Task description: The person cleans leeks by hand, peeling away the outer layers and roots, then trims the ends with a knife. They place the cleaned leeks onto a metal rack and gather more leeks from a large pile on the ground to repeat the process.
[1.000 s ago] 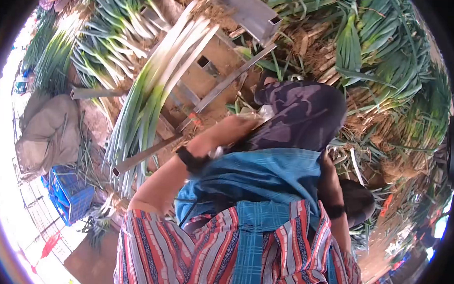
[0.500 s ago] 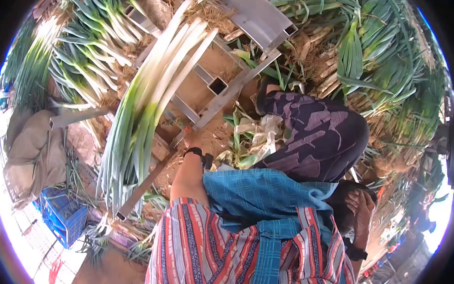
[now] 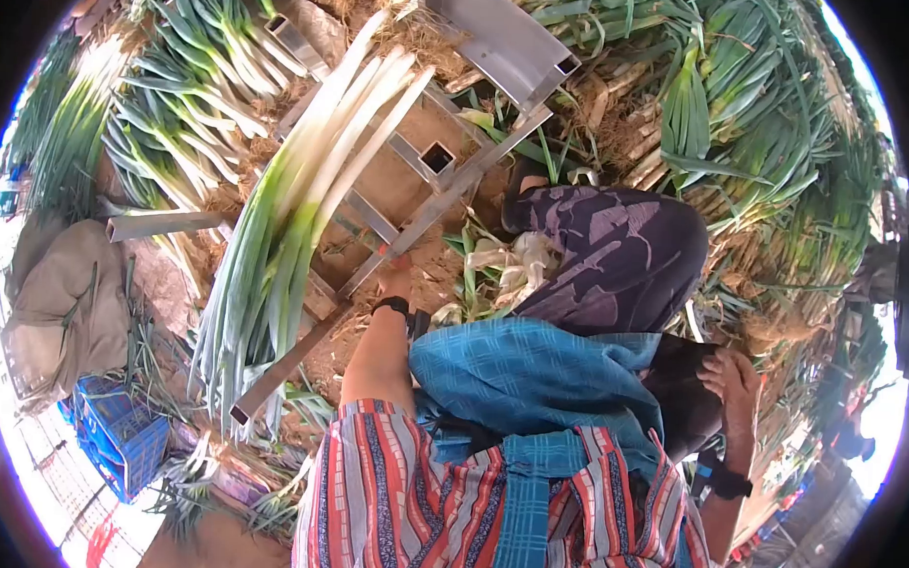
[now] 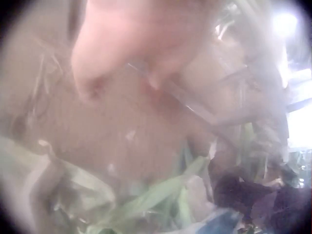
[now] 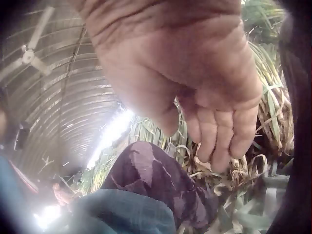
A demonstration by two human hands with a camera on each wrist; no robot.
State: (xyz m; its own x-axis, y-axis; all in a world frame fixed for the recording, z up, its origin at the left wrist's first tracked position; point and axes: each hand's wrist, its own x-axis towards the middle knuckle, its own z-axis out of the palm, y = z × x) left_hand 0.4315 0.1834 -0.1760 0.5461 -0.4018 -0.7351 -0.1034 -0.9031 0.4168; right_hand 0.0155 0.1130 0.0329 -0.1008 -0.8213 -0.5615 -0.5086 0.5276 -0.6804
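Observation:
A bunch of leeks (image 3: 308, 179), white stalks up and green leaves down, lies across a grey metal frame (image 3: 438, 188). My left hand (image 3: 395, 277) reaches down to the frame's near bar, right at a small orange-red piece on it. In the left wrist view the left hand (image 4: 141, 44) is blurred with its fingertips largely hidden, so I cannot tell whether it pinches that piece. My right hand (image 3: 733, 382) hangs beside the dark-clothed knee on the right. The right wrist view shows the right hand (image 5: 195, 92) with relaxed, slightly bent fingers and nothing in them.
More leeks (image 3: 196, 95) are piled at the back left, with a large heap (image 3: 751, 114) at the right. A brown sack (image 3: 68, 311) and a blue crate (image 3: 119, 438) stand at the left. Peeled leaf scraps (image 3: 515, 271) lie by the patterned trouser leg (image 3: 616, 245).
My left hand moved from over the lap to the frame's near bar, then stayed there. The right hand came out from beside the thigh and now hangs by the knee. The leeks stay on the frame.

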